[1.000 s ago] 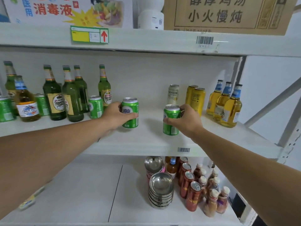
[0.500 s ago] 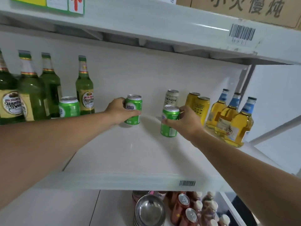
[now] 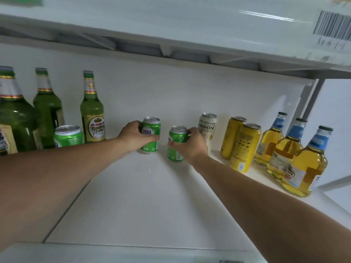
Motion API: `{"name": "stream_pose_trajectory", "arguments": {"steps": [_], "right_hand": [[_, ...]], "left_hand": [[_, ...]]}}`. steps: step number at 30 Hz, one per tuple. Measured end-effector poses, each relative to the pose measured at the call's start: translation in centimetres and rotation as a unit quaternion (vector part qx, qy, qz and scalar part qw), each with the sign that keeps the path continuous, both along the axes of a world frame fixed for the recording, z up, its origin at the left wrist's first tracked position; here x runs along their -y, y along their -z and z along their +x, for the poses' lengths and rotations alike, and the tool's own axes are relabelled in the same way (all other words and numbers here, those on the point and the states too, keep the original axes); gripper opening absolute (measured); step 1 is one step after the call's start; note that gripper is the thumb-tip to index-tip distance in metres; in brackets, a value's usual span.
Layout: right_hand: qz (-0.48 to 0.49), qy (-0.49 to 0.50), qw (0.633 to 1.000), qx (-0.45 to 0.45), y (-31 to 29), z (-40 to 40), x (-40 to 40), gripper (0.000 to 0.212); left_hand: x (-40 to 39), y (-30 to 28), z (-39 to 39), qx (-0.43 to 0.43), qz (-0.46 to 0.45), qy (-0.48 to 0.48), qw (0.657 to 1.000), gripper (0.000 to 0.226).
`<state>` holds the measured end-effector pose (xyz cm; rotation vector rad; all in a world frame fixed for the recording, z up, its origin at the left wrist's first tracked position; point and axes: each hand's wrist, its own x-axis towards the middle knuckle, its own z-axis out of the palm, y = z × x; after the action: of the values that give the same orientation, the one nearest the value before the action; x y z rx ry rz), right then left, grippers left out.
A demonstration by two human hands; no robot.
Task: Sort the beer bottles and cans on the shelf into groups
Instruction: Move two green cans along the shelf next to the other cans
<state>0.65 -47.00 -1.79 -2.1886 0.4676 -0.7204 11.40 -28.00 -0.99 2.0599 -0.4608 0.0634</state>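
Note:
My left hand (image 3: pixel 133 136) grips a green can (image 3: pixel 152 130) with white lettering, standing near the back of the white shelf (image 3: pixel 144 202). Just to its right my right hand (image 3: pixel 191 145) grips a second green can (image 3: pixel 175 143). A third green can (image 3: pixel 68 136) stands at the left among tall green bottles (image 3: pixel 92 111). Behind my right hand is a white can (image 3: pixel 208 126). Two yellow cans (image 3: pixel 245 147) and three clear bottles of yellow beer (image 3: pixel 305 168) with blue neck labels follow on the right.
The upper shelf (image 3: pixel 171 25) hangs low overhead with a barcode sticker (image 3: pixel 332 25) at its right end. The back wall lies close behind the cans. A grey upright post (image 3: pixel 313 97) stands at the right end.
Both hands have carried their green cans toward the back of the shelf and closer together. The view has moved in, so the lower shelf is out of sight.

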Motion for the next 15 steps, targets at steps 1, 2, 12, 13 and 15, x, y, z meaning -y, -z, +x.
{"name": "stream_pose_trajectory", "arguments": {"steps": [1, 2, 12, 13, 15], "right_hand": [[0.007, 0.002, 1.0, 0.003, 0.1, 0.8, -0.1, 0.066], [0.007, 0.004, 1.0, 0.005, 0.2, 1.5, -0.2, 0.065], [0.033, -0.005, 0.999, 0.017, 1.0, 4.0, 0.7, 0.074], [0.035, -0.011, 0.999, 0.018, 1.1, 3.9, 0.8, 0.077], [0.038, -0.019, 0.999, 0.01, 1.2, 3.5, 0.8, 0.081]], "left_hand": [[0.0, 0.1, 0.4, -0.001, 0.001, -0.003, 1.0, 0.067], [0.0, 0.3, 0.7, -0.002, 0.001, -0.006, 1.0, 0.067], [-0.4, 1.8, 1.5, -0.016, -0.056, 0.019, 0.998, 0.044], [-0.4, 1.9, 1.3, -0.021, -0.059, 0.022, 0.998, 0.047], [-0.1, 2.0, 0.8, -0.033, -0.067, 0.033, 0.997, 0.048]]}}
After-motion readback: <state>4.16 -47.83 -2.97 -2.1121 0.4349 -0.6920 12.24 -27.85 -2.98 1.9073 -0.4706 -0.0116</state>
